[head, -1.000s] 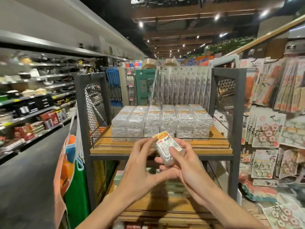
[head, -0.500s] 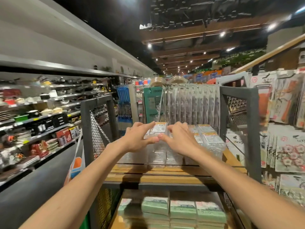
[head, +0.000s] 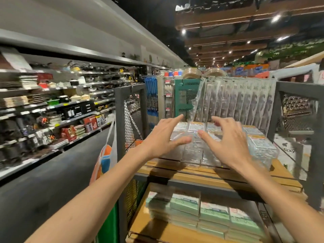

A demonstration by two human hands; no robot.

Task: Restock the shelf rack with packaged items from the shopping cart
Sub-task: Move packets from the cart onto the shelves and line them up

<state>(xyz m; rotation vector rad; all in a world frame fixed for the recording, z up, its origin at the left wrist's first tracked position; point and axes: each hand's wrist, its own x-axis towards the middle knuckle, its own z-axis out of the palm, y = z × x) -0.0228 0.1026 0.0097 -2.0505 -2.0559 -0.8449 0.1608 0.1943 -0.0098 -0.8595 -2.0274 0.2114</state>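
Off the stacked clear boxes (head: pixel 259 146) came our left hand (head: pixel 163 139) and right hand (head: pixel 228 141), both released, fingers spread, over the shelf rack (head: pixel 210 174).

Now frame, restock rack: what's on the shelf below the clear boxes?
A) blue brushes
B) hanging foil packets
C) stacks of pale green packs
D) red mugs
C: stacks of pale green packs sit on the lower shelf, directly under the wooden shelf that carries the clear boxes.
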